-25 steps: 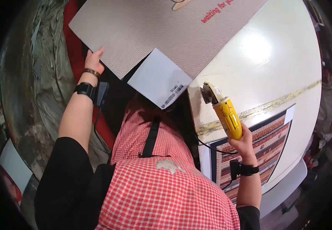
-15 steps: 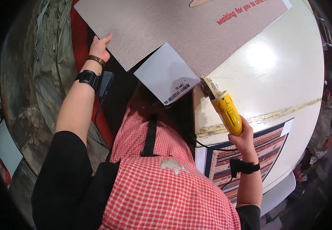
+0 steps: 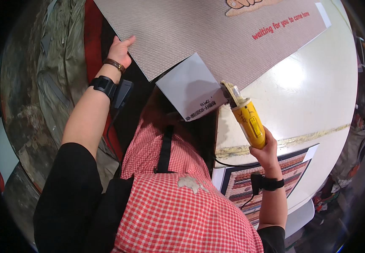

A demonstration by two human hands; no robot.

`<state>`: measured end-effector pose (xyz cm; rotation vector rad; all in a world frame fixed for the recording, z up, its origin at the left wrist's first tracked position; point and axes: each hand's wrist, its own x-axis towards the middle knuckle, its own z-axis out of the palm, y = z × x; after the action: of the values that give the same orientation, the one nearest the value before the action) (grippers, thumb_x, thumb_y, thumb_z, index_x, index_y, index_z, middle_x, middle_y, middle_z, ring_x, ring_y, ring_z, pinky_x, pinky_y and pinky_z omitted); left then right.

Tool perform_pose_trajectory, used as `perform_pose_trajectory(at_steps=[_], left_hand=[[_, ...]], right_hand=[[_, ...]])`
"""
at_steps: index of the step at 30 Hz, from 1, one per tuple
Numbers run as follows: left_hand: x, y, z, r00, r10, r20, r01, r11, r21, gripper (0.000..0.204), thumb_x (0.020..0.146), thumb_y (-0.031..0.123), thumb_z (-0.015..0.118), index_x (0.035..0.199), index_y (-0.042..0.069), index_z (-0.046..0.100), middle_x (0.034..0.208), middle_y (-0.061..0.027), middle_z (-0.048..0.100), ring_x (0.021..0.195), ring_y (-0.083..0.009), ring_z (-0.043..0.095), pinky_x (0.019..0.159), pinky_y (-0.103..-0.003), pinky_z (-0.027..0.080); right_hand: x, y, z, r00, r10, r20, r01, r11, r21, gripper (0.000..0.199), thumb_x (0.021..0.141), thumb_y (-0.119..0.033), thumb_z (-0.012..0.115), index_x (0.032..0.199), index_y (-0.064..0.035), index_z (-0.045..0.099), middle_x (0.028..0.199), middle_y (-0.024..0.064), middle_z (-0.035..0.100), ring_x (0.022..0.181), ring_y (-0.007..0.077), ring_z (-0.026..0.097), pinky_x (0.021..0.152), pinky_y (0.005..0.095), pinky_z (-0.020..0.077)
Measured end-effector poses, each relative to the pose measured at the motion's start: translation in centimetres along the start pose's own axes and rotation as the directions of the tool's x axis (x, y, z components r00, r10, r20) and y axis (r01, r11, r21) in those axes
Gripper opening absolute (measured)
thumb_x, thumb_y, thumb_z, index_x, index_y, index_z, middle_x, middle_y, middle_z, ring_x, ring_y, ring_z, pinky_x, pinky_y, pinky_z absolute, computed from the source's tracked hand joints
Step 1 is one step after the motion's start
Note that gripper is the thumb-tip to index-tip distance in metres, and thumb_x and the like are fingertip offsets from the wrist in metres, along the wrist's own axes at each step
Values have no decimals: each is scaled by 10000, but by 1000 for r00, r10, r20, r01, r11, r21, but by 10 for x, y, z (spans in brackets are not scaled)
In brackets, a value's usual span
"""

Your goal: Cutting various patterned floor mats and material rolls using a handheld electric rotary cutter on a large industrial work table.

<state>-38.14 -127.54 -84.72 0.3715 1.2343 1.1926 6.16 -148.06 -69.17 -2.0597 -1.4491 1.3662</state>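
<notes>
My left hand [image 3: 120, 55] grips the left edge of a beige woven-textured mat [image 3: 178, 31], thumb on top, other fingers partly hidden at the edge. In my right hand [image 3: 267, 151] is a yellow handheld electric cutter [image 3: 250, 124], fingers wrapped round its body. The cutter's head meets the right corner of a pale grey square piece [image 3: 191, 86] with dark print along its lower edge. That square lies against a notch in the mat's near side; whether it is still joined to the mat I cannot tell.
A white table [image 3: 313, 97] with a worn, yellowed seam is under the right part of the mat. A striped, patterned mat [image 3: 271, 181] lies at its near edge. A black cord [image 3: 233, 165] runs below the cutter. Crumpled grey-green sheeting [image 3: 62, 63] and a red strip [image 3: 93, 46] are at left.
The mat, the grey square and my left hand have shifted right and slightly nearer. My right hand keeps the cutter in nearly the same place, its head against the square's corner.
</notes>
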Motion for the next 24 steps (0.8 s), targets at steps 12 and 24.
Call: perform_pose_trajectory(at_steps=[12, 24], left_hand=[[-4, -4, 6, 988, 3, -154, -7, 1000, -25, 567, 821, -57, 580, 1306, 50, 307, 1270, -122, 452, 1164, -265, 460, 979, -445, 394], [-13, 2, 11, 992, -46, -114, 40, 998, -56, 826, 794, -47, 606, 1418, 11, 67, 1352, -158, 370, 1237, -265, 387, 1040, -412, 315]], right_hand=[[36, -28, 29, 1000, -19, 2, 18, 998, 66, 585, 604, 14, 615, 1177, 54, 505, 963, 127, 627, 913, 167, 592, 829, 284, 461], [61, -50, 44, 999, -34, 22, 33, 998, 59, 583, 611, 5, 615, 1181, 53, 507, 1005, 121, 623, 938, 171, 588, 849, 290, 457]])
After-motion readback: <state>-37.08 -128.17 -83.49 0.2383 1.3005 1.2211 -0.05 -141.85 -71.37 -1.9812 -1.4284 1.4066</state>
